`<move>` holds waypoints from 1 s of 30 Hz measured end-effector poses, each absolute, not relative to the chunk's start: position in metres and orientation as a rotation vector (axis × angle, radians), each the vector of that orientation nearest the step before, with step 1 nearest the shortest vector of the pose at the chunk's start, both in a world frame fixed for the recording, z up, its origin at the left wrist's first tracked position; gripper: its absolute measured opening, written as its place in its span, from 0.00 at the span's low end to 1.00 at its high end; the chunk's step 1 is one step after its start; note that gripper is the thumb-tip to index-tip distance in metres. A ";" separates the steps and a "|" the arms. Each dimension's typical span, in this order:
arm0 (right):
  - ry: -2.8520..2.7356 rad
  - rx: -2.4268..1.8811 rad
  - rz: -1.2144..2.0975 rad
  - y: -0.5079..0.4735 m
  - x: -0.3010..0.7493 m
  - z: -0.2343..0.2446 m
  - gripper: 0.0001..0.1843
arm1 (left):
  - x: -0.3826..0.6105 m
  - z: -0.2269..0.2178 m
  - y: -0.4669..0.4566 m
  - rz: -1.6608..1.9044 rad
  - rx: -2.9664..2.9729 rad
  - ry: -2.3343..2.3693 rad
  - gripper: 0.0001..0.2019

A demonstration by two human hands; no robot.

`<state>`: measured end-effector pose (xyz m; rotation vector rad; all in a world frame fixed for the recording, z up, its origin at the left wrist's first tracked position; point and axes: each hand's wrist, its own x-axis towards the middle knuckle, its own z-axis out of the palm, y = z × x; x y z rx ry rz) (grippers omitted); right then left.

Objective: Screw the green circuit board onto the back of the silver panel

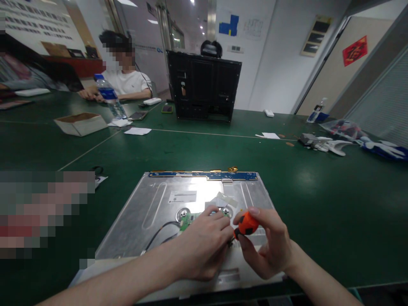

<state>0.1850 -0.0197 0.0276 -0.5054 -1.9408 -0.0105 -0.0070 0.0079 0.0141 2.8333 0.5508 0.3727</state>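
A silver metal display panel (134,227) lies flat before me, with a narrow blue circuit strip (178,174) along its far edge. My right hand (274,244) grips the orange and black handle of a screwdriver (248,223) between thumb and fingers; its tip is hidden. Just left of it, my left hand (208,240) rests low over a small green circuit board (186,221), its fingers curled and their tips out of sight. I cannot tell what those fingers pinch. Black cables (156,236) run from the board toward the near left.
A black monitor back (204,85) stands upright across the green table (318,212). Left are a paper box (81,125), a water bottle (110,97) and a seated person (127,80). Gloves (328,144) and another bottle (317,111) lie far right. A blurred-out patch covers the near left.
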 end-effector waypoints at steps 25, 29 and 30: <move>-1.926 -0.487 -0.005 -0.019 0.185 0.027 0.36 | -0.007 0.014 0.009 0.381 2.817 0.547 0.08; -1.907 -0.493 -0.012 -0.019 0.184 0.026 0.37 | -0.007 0.014 0.009 0.373 2.818 0.540 0.08; -1.908 -0.487 -0.021 -0.019 0.184 0.026 0.37 | -0.007 0.013 0.009 0.369 2.819 0.543 0.08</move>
